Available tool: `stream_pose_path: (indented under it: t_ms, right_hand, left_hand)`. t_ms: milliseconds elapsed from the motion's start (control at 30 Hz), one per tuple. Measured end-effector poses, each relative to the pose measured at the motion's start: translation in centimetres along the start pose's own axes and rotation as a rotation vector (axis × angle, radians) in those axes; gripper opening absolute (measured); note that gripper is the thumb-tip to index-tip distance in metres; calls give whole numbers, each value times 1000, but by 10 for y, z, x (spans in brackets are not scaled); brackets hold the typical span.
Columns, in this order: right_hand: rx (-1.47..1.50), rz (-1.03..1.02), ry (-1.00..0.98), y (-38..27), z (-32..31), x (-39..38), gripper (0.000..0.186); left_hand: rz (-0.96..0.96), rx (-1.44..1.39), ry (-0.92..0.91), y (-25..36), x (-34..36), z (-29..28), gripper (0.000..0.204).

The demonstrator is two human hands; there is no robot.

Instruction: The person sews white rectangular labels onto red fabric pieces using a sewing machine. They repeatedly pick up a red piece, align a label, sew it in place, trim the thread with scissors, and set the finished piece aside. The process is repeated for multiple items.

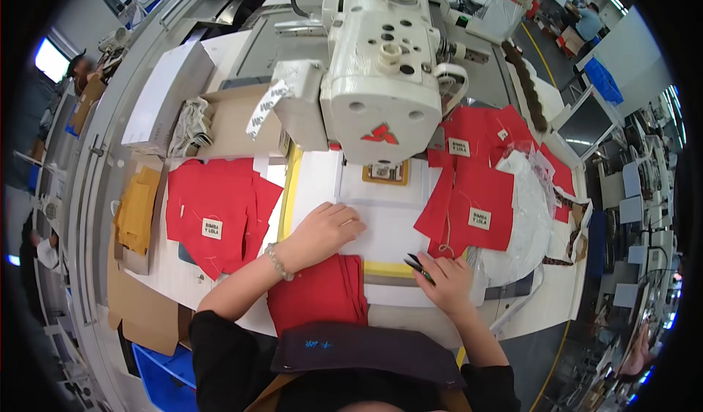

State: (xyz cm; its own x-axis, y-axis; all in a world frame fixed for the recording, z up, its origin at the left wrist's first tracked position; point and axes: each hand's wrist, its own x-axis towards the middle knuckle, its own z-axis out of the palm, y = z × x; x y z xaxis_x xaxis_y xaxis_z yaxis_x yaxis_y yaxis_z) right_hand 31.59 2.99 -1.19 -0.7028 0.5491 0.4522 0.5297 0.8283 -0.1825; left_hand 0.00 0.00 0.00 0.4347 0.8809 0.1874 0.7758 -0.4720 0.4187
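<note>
My left hand rests on the white work plate below the sewing machine head, fingers slightly curved and apart, with nothing visible in it. A stack of red fabric pieces lies just below that hand. My right hand holds small dark thread snips at the plate's right front. Beside it, red pieces with pale square patches overlap on the right, with a loose thread hanging over them. Another red pile lies at the left. A small yellow frame sits under the head.
At the left are a white box, an open carton and yellow pieces in a tray. Crumpled clear plastic lies right. A monitor stands at the back right. People work in the background.
</note>
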Motion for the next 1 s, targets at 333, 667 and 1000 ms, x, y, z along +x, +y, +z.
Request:
stream_pose_path:
  t_ms: [333,667,1000]
  right_hand:
    - [-48,100,25,8,-9,-24,38]
    - [887,695,-67,4,-20,14,30]
    - [1650,951,-441,-4,6,66,17]
  left_hand:
    - [148,-223,-88,19,73,34,24]
    - [157,-216,57,30,62,26,15]
    - [183,69,324,45,30,-3,23]
